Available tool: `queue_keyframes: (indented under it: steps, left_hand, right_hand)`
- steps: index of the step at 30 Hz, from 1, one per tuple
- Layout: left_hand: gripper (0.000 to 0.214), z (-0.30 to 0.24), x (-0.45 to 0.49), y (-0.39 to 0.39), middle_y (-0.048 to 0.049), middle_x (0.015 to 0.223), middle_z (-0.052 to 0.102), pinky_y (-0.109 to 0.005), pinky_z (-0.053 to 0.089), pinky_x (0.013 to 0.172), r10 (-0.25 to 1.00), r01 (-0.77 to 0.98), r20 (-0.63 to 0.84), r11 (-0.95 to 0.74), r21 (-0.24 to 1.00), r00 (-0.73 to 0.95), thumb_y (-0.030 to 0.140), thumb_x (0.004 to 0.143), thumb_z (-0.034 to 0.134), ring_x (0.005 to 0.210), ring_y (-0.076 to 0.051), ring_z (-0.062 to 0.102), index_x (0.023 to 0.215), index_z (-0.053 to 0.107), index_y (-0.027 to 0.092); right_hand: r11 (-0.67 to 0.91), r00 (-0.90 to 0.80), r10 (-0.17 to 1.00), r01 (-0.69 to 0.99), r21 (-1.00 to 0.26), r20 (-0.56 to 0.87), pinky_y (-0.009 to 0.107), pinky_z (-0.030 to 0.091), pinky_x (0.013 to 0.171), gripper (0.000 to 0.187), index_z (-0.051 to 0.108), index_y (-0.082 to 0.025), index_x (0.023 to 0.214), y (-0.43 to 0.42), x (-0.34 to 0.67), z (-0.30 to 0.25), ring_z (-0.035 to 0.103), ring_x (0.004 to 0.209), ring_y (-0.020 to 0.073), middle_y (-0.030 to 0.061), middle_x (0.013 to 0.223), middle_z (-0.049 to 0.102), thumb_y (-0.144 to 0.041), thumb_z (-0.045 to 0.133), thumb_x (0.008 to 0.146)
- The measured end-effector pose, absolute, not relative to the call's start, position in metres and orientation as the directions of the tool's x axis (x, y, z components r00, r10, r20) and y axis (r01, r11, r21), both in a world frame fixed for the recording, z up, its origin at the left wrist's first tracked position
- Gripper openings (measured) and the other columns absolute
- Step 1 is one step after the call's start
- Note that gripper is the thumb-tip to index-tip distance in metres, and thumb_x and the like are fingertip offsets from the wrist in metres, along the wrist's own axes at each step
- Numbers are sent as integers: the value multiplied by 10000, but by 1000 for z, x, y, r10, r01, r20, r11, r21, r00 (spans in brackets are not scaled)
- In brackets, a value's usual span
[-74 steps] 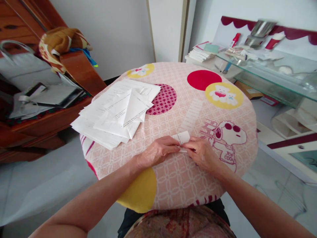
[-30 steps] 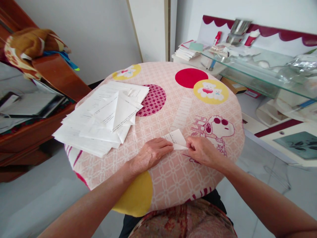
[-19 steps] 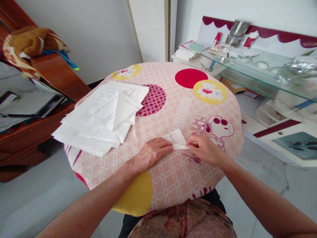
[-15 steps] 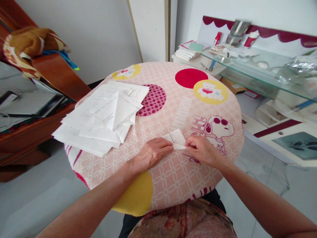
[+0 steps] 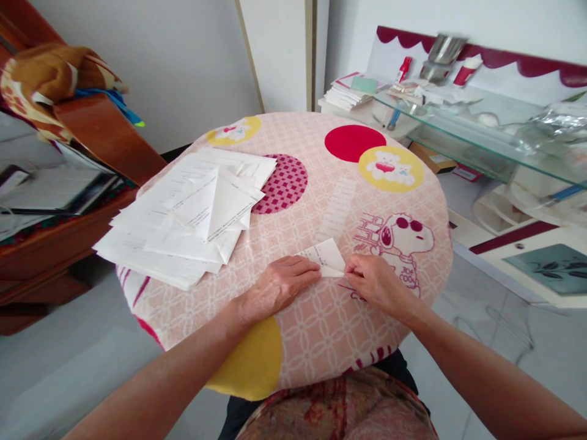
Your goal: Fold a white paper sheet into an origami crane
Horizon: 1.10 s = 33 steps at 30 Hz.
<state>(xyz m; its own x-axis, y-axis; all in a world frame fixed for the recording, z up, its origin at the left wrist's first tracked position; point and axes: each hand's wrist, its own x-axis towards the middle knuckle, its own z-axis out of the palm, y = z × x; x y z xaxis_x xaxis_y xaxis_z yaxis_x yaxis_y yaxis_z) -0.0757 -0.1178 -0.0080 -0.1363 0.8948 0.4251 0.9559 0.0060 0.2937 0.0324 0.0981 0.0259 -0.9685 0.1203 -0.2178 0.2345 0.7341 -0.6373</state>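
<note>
Both bare hands were on a small folded slip (image 5: 328,253), which lay toward the near side of the round counter (image 5: 321,330). The left hand (image 5: 282,281) rested low, its fingers together and covering the slip's left end; I could not tell whether that grip was closed on the paper or only pressing it down. The right hand (image 5: 373,284) had a narrow grip, thumb and forefinger pinching the slip's right corner. Between the hands the white face showed some print, too small for me to read, with a narrow flap along its near edge. Beyond the left hand, apart from it, a loose pile (image 5: 156,244) of printed sheets spread over the left side of the counter, and a folded piece (image 5: 233,205) lay on top. Just beside the right hand, a dog print (image 5: 408,235) in purple-red lines marked the pink, patterned top. Off to the left stood a wooden seat (image 5: 110,131) with a brown bundle (image 5: 50,73) over it. Off to the right, by a glass shelf (image 5: 468,131), were a red bottle (image 5: 404,69), a metal pot (image 5: 446,50) and a red-and-white cup (image 5: 465,71)
</note>
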Motion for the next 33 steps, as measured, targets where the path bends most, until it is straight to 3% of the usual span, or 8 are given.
queue_keyframes:
  steps: [7, 16, 26, 33]
  left_hand:
    - [285, -7, -75, -118, -105, 1098, 705, -344, 555, 856, 906, 959, 398, 31, 283, -147, 171, 1015, 395, 1003, -191, 661, 1140, 650, 143]
    - [433, -13, -73, -112, -78, 1139, 635, -335, 502, 877, 955, 988, 268, 94, 122, -124, 135, 971, 479, 1008, -199, 607, 1387, 512, 251]
    - [464, -14, -72, -110, -85, 1166, 600, -341, 484, 877, 965, 994, 239, 100, 50, -109, 131, 953, 502, 1011, -213, 578, 1400, 485, 254]
    - [439, -12, -72, -109, -88, 1132, 610, -341, 501, 855, 960, 994, 259, 95, 53, -106, 133, 956, 500, 985, -209, 584, 1380, 504, 246]
  right_hand:
    - [740, -973, 77, 201, -642, -217, 251, 281, 538, 136, 595, -158, 669, 103, 29, 25, 499, 556, 121, 3, 591, 593, -107, 543, 784]
    - [731, -966, 30, 196, -654, -255, 246, 252, 482, 177, 533, -171, 582, 107, 24, 26, 488, 493, 113, -10, 509, 550, -121, 524, 751]
    - [624, -962, 41, 236, -745, -271, 228, 279, 458, 85, 580, -177, 708, 117, 19, 27, 498, 467, 102, -25, 542, 593, -127, 527, 750]
    - [732, -968, 34, 194, -653, -249, 241, 270, 505, 84, 589, -163, 661, 100, 8, 28, 505, 549, 114, -3, 581, 582, -101, 562, 710]
